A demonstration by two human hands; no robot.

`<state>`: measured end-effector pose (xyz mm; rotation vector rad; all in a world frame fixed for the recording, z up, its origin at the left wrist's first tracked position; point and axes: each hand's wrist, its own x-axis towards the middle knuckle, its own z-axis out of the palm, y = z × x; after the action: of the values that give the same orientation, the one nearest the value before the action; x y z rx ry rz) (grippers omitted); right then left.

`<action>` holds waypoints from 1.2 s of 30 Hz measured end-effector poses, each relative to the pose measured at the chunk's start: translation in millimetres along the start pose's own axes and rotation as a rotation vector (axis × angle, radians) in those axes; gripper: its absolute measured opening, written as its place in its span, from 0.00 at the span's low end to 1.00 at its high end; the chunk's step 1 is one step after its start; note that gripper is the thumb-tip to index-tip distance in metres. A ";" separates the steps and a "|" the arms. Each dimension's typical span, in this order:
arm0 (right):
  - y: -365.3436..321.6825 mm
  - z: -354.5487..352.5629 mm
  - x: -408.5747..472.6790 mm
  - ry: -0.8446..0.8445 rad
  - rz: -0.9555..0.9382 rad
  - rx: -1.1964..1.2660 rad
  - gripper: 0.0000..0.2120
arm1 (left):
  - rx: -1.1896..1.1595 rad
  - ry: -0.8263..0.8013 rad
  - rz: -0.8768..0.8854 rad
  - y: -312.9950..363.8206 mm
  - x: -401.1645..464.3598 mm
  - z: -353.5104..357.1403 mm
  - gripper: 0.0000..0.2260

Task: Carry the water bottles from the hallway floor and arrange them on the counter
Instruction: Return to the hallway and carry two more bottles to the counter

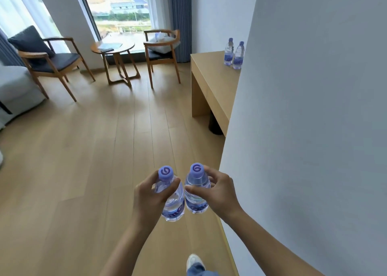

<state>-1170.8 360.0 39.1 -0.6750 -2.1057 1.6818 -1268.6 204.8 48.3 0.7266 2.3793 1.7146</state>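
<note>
Head view: a wood-floored room [83,150] is seen from above, with both forearms stretched forward at the lower middle.
Left hand [149,196]: its fingers and thumb are curled round the upper body of the left bottle [172,200], just under the purple cap.
Right hand [219,192]: its thumb and fingers are wrapped round the shoulder of the right bottle [195,194], the thumb laid across the front.
Held bottles: both are kept roughly upright above the floor, caps towards the camera, and are held side by side, touching or very nearly so; which cannot be told.
Counter [211,70]: a light wooden top is set along the right wall, well ahead of the hands.
Bottles on counter: a far bottle [228,52] and a near bottle [238,56] are stood upright just beside each other at the back right of the top, close to the wall edge.
White wall [314,108]: the right side of the view is filled by it, and part of the counter is hidden behind it.
Under the counter: a dark round bin [214,123] is partly seen.
Seating: a round table [113,47] is placed at the window between a left armchair [48,58] and a right armchair [162,45].
Foot: one light shoe [193,262] is seen on the floor below the right forearm.
</note>
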 end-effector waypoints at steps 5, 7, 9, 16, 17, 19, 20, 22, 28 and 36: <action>-15.9 9.3 108.8 0.012 -0.018 -0.026 0.23 | -0.004 0.002 0.035 -4.1 115.2 3.5 0.07; -16.3 14.1 150.4 0.027 -0.014 -0.031 0.23 | -0.016 0.000 0.027 -12.1 159.4 6.1 0.06; -17.8 19.2 188.0 0.043 -0.002 -0.036 0.22 | -0.034 -0.015 0.015 -20.0 200.9 8.7 0.06; -21.2 45.7 335.1 0.159 0.039 -0.052 0.24 | -0.019 -0.114 0.087 -51.1 362.8 17.3 0.14; -23.7 50.1 357.9 0.178 0.042 -0.053 0.25 | -0.011 -0.127 0.099 -53.9 388.0 17.6 0.15; -31.8 57.0 397.9 0.221 0.056 -0.060 0.27 | -0.013 -0.151 0.111 -55.6 434.2 17.0 0.12; -35.6 60.4 417.4 0.242 0.066 -0.053 0.28 | -0.015 -0.173 0.118 -56.5 457.1 16.4 0.10; -42.3 64.8 454.3 0.273 0.064 -0.027 0.28 | -0.015 -0.215 0.139 -58.7 501.8 16.8 0.08; -48.0 64.4 533.9 0.325 0.073 0.011 0.20 | -0.004 -0.265 0.181 -65.5 604.3 35.7 0.12; -27.1 24.1 632.0 0.400 0.123 -0.006 0.22 | -0.059 -0.383 0.172 -63.1 711.3 109.3 0.11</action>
<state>-1706.5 697.1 50.5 -1.0636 -1.8175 1.4517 -1872.3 600.5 78.2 1.1609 2.0498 1.5265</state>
